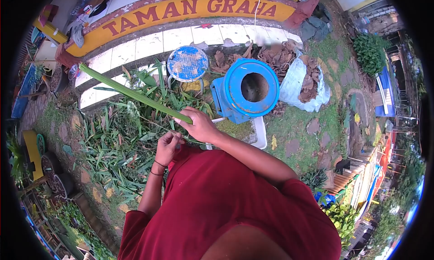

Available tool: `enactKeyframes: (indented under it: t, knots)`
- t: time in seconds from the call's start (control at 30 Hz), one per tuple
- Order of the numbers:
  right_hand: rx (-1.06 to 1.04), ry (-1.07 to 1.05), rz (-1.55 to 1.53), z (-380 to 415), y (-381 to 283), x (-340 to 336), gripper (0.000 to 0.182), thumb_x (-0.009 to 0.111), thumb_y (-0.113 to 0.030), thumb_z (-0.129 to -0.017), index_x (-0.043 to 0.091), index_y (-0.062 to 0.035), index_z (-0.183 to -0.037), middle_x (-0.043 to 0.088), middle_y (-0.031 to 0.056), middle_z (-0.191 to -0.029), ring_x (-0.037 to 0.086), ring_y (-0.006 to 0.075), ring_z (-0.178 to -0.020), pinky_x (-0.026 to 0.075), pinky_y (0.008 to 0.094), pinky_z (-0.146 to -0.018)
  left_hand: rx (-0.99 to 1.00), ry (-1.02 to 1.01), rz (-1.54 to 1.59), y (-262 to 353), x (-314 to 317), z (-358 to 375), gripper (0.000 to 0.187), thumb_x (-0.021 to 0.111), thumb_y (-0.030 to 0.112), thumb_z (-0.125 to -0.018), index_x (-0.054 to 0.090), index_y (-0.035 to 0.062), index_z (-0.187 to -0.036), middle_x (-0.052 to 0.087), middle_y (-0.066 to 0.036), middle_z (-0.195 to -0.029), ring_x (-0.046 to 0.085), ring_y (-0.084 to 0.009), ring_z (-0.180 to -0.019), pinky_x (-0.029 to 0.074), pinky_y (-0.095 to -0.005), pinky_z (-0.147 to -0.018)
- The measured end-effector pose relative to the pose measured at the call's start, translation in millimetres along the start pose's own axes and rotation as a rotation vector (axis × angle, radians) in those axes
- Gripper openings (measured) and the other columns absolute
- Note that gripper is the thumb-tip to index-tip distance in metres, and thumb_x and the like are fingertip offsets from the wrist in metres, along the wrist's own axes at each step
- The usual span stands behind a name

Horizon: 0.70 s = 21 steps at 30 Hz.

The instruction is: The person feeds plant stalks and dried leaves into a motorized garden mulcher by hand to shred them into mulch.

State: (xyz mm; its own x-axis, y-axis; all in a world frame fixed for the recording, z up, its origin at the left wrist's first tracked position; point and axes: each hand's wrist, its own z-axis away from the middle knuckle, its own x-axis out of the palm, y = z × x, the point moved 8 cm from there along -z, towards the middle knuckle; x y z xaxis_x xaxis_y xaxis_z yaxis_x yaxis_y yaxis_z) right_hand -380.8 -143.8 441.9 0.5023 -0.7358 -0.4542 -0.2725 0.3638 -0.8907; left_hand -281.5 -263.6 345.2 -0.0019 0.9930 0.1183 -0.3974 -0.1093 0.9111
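Observation:
My right hand (199,124) is wrapped round the lower end of a long, thick green stalk (131,93), which slants up and away to the left. Just below it, close to my shirt, my left hand (167,146) has its fingers pinched together; a thin stem seems to run up to them, but what they hold is too small to make out. Under the stalk lies a wide heap of cut green leaves (113,142). To the right of my right hand stands a blue machine (230,90) with a round, dark opening on top.
A round stool (187,63) with a worn blue top stands behind the leaf heap. A white sack (298,88) of dry brown leaves sits right of the machine. Beyond runs a white tiled step (149,45) below a yellow lettered wall (181,16). A white tray (261,135) lies by the machine's base.

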Motion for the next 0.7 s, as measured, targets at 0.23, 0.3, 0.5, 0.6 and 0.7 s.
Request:
enactKeyframes:
  t: [0.23, 0.3, 0.5, 0.6, 0.7]
  knots:
    - [0.064, 0.042, 0.029, 8, 26, -49, 0.026, 0.063, -0.029, -0.091, 0.067, -0.0043, -0.095, 0.065, 0.0149, -0.08, 0.063, 0.0343, -0.077, 0.047, 0.0417, -0.068, -0.044, 0.302, -0.156, -29, -177, 5, 0.032, 0.055, 0.031, -0.099, 0.063, 0.0006, -0.102, 0.066, -0.004, -0.09, 0.067, -0.0132, -0.076, 0.05, -0.0269, -0.071]
    - [0.167, 0.015, 0.029, 18, 38, -56, 0.026, 0.063, -0.029, -0.091, 0.067, -0.0046, -0.097, 0.065, 0.0147, -0.078, 0.064, 0.0337, -0.076, 0.047, 0.042, -0.067, -0.179, 0.315, -0.451, -54, -244, 11, 0.048, 0.049, 0.043, -0.099, 0.065, -0.0016, -0.106, 0.07, -0.01, -0.098, 0.068, -0.0163, -0.08, 0.05, -0.0272, -0.071]
    - [0.278, 0.084, 0.012, 52, 73, -61, 0.035, 0.061, -0.035, -0.093, 0.068, -0.0034, -0.107, 0.068, 0.0149, -0.077, 0.066, 0.0324, -0.072, 0.048, 0.0406, -0.067, -0.355, 0.072, -1.14, -26, -204, -6, 0.071, 0.042, 0.06, -0.096, 0.062, -0.0062, -0.11, 0.069, -0.017, -0.094, 0.066, -0.0305, -0.093, 0.05, -0.0395, -0.082]
    - [0.442, -0.04, 0.027, 70, 99, -44, 0.037, 0.061, -0.038, -0.093, 0.068, -0.0045, -0.107, 0.068, 0.0169, -0.08, 0.067, 0.0337, -0.077, 0.05, 0.041, -0.071, -0.356, -0.231, -0.348, 12, -59, -23, 0.07, 0.043, 0.058, -0.097, 0.05, 0.0001, -0.135, 0.059, -0.014, -0.127, 0.057, -0.0241, -0.117, 0.041, -0.0372, -0.102]
    - [0.474, -0.082, 0.022, 83, 99, -40, 0.036, 0.061, -0.038, -0.092, 0.068, -0.0065, -0.107, 0.068, 0.0194, -0.083, 0.066, 0.0367, -0.081, 0.05, 0.0439, -0.074, -0.23, -0.567, -0.061, 27, 53, -34, 0.067, 0.045, 0.053, -0.098, 0.044, 0.001, -0.14, 0.052, -0.015, -0.135, 0.054, -0.0268, -0.121, 0.039, -0.0406, -0.106]
